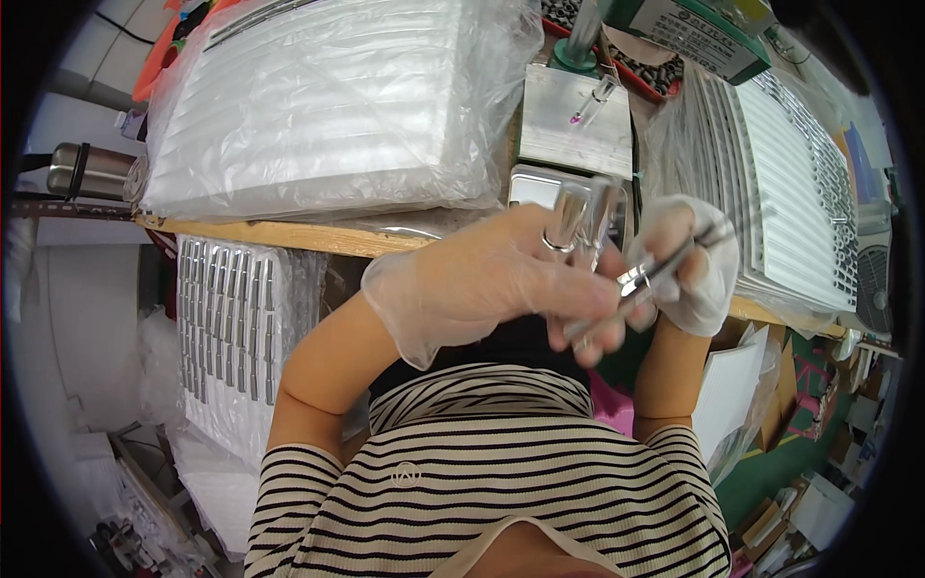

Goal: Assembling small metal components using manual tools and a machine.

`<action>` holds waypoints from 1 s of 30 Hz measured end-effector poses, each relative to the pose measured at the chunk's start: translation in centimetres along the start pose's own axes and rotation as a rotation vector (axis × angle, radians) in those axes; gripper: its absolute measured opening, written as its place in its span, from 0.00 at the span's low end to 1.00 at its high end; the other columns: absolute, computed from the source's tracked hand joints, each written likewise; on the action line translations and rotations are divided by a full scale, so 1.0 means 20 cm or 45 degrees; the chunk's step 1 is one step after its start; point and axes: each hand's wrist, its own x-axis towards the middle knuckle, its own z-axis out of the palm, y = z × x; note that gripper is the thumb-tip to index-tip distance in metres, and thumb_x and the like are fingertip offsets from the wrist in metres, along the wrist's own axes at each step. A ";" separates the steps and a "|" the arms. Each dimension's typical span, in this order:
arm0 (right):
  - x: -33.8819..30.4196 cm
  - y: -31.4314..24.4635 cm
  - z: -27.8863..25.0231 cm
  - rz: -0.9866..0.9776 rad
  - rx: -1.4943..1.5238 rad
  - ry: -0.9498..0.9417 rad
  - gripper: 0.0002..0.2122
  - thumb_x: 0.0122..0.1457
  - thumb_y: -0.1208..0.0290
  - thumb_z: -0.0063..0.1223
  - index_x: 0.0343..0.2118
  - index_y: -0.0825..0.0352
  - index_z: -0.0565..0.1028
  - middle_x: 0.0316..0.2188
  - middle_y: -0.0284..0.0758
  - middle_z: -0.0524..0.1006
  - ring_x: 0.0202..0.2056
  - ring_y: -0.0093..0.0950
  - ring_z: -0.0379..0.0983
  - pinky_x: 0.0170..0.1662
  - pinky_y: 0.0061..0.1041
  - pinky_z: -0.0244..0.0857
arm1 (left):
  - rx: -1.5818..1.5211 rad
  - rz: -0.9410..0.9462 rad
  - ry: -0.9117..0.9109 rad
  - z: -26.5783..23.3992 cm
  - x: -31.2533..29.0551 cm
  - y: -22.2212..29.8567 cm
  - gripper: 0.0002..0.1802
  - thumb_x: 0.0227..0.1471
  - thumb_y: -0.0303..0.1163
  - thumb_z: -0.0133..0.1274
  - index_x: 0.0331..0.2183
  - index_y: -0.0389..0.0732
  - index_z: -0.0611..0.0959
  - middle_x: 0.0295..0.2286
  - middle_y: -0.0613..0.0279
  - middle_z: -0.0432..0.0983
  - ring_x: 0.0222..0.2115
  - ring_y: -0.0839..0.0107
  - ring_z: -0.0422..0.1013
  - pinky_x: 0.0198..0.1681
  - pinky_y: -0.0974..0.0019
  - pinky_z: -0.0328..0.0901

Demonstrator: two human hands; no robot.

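Both hands wear thin translucent gloves and meet in front of my chest, near the bench edge. My left hand is closed around shiny silver metal tubes, at least two of which stick up past its fingers. Its thumb and fingertips also reach a slim silver rod with a bright band, which slants up to the right. The rod's other end runs into my right hand, whose fingers are curled on it. Motion blurs the fingertips and the rod, so exactly where the pieces touch is unclear.
A plastic-wrapped white foam tray fills the left bench. Below it, another foam tray carries rows of silver tubes. Ahead stands a metal block with a small tube on top. Stacked ribbed foam sheets and a green box are at right.
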 end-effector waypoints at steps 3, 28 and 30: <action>0.02 0.02 0.08 -0.300 -0.310 0.242 0.25 0.45 0.52 0.67 0.30 0.74 0.75 0.23 0.33 0.75 0.21 0.17 0.67 0.24 0.14 0.56 | 0.048 -0.011 -0.089 0.00 -0.02 0.04 0.10 0.49 0.27 0.57 0.34 0.32 0.77 0.25 0.63 0.77 0.23 0.79 0.69 0.25 0.77 0.62; 0.00 0.09 -0.03 0.362 -2.673 0.153 0.04 0.53 0.73 0.50 0.31 0.64 0.70 0.29 0.40 0.72 0.26 0.40 0.73 0.28 0.35 0.68 | 2.249 1.127 1.055 -0.84 0.66 0.61 0.17 0.40 0.24 0.51 0.38 0.38 0.78 0.33 0.43 0.77 0.36 0.50 0.73 0.39 0.55 0.66; 0.00 0.12 0.00 0.377 -2.717 0.105 0.04 0.53 0.73 0.51 0.31 0.64 0.70 0.29 0.39 0.72 0.25 0.39 0.74 0.27 0.34 0.69 | 1.664 1.015 0.840 -0.83 0.52 0.64 0.14 0.41 0.24 0.51 0.36 0.35 0.78 0.31 0.43 0.76 0.32 0.49 0.73 0.38 0.54 0.66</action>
